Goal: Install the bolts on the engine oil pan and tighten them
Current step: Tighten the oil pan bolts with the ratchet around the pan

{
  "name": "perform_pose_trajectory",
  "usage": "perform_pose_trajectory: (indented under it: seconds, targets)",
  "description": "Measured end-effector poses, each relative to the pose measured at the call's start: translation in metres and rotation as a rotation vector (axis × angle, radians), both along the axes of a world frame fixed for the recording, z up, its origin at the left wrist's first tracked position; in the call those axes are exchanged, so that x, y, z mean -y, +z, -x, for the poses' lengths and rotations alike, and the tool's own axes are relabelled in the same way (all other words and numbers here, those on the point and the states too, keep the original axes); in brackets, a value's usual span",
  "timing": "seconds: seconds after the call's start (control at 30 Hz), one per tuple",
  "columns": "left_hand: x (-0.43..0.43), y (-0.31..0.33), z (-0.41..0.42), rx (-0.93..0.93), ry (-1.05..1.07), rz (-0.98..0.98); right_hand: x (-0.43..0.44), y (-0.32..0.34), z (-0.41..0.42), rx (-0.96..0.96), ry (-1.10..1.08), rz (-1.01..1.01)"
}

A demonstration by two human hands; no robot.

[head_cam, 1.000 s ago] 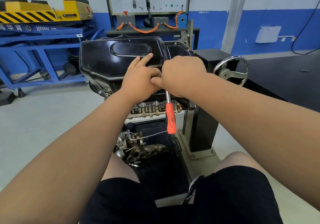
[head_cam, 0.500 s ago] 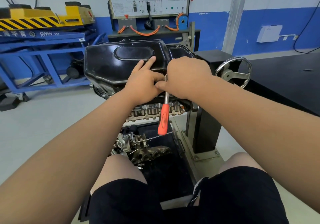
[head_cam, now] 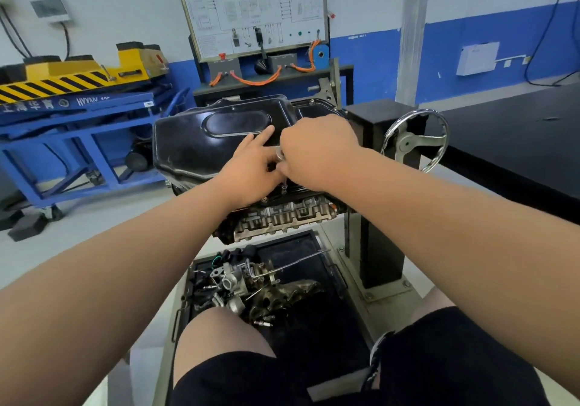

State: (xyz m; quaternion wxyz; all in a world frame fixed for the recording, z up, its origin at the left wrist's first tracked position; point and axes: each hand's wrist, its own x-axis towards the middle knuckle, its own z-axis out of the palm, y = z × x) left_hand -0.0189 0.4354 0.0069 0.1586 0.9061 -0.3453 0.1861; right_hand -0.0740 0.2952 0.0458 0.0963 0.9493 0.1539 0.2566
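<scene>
The black engine oil pan (head_cam: 194, 142) sits upside up on the engine (head_cam: 282, 217), which is mounted on a stand. A ratchet wrench shows only its shiny head (head_cam: 279, 154) and its socket extension (head_cam: 284, 186), which stands upright on a bolt at the pan's near flange. My right hand (head_cam: 317, 151) is closed over the wrench; its handle is hidden under that hand. My left hand (head_cam: 254, 164) steadies the wrench head with thumb and curled fingers, its index finger lying on the pan. Another bolt (head_cam: 264, 199) sits in the flange to the left.
A chrome handwheel (head_cam: 414, 138) juts from the black stand column (head_cam: 376, 217) on the right. Loose engine parts (head_cam: 251, 283) lie in the tray below, by my knees. A blue and yellow lift cart (head_cam: 78, 98) stands at the left, a training panel (head_cam: 251, 10) behind.
The orange wrench handle, which hung below my hands, has swung out of sight under my right hand. Both hands stay at the same spot on the pan's flange.
</scene>
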Motion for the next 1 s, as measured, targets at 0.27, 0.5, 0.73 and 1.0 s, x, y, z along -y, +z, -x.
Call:
perform_pose_trajectory:
  seconds: [0.27, 0.5, 0.73, 1.0]
  targets:
    - [0.008, -0.008, 0.001, 0.068, 0.096, 0.146, 0.005, 0.002, -0.003, -0.095, -0.021, -0.088]
    - [0.01, -0.009, 0.004, -0.016, 0.038, 0.208, 0.01, 0.011, -0.003, -0.057, 0.009, 0.202]
    - [0.009, -0.008, 0.002, -0.017, 0.066, 0.259, 0.01, 0.003, -0.006, -0.071, -0.028, -0.034]
    - [0.01, -0.011, 0.001, -0.043, 0.057, 0.235, 0.013, 0.013, -0.006, -0.05, 0.016, 0.155]
